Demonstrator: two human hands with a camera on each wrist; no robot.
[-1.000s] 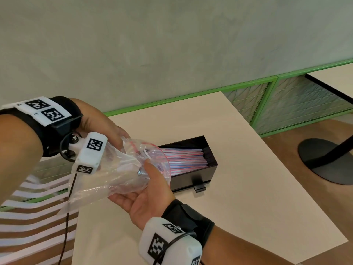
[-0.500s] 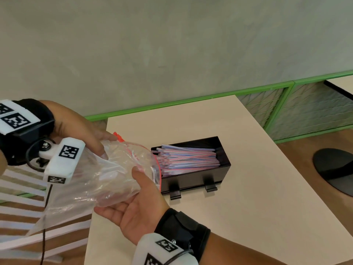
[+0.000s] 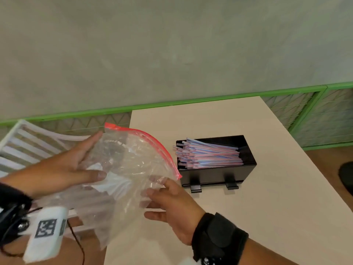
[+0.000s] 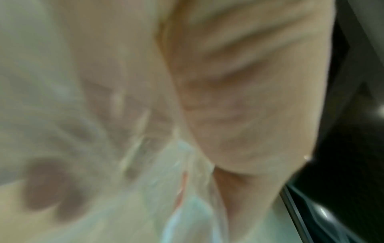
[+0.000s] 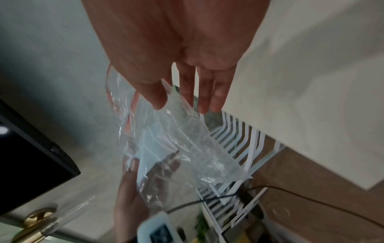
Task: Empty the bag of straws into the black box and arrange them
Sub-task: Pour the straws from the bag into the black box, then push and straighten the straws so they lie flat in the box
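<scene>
The clear zip bag (image 3: 129, 169) with a red zip strip looks empty and is held in the air left of the black box (image 3: 215, 176). My left hand (image 3: 91, 155) holds its left side, thumb in front and straight fingers behind the plastic. My right hand (image 3: 158, 188) pinches the lower right corner near the zip, thumb on top and fingers beneath. Red, white and blue straws (image 3: 210, 155) lie heaped in the box, their left ends sticking out over its rim. The right wrist view shows the bag (image 5: 176, 139) between both hands. The left wrist view is blurred.
The box stands near the middle of a beige table (image 3: 248, 217); the table's left edge runs under the bag. A white slatted chair (image 3: 28, 150) is off the table to the left. A green mesh railing (image 3: 315, 104) runs behind. A black cable (image 3: 76, 240) hangs from my left wrist.
The bag's mouth has come away from the box, moving left and turning upward. My left hand has shifted to lie flat against the bag's side. No straws show in the bag now.
</scene>
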